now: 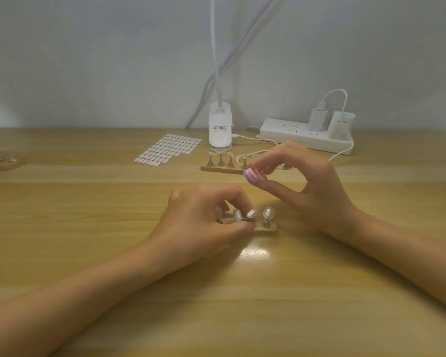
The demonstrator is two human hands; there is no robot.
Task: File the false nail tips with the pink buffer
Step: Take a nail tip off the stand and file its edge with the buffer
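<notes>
From my remote seat I see my right hand (301,181) raised a little above the pale wooden bench (242,292), thumb and fingertips pinching a small layered pink buffer (254,176) with a purple edge. The buffer is in the air, apart from the nails below it. My left hand (204,220) rests lower and nearer, its fingers curled down over a short wooden holder strip (267,229) that carries translucent false nail tips (268,212) on small metal pegs. The thumb and forefinger close on one of the middle pegs or its tip; the fingers cover the contact, so I cannot tell which. The rightmost tip stands upright and free, just beside that hand.

Further back lies a second wooden strip of pegged tips (222,169), partly behind my right hand. Left of it is a sheet of white oval stickers (168,149). Behind stand a white clip lamp base (220,130) and a white power strip (304,136) with chargers plugged in.
</notes>
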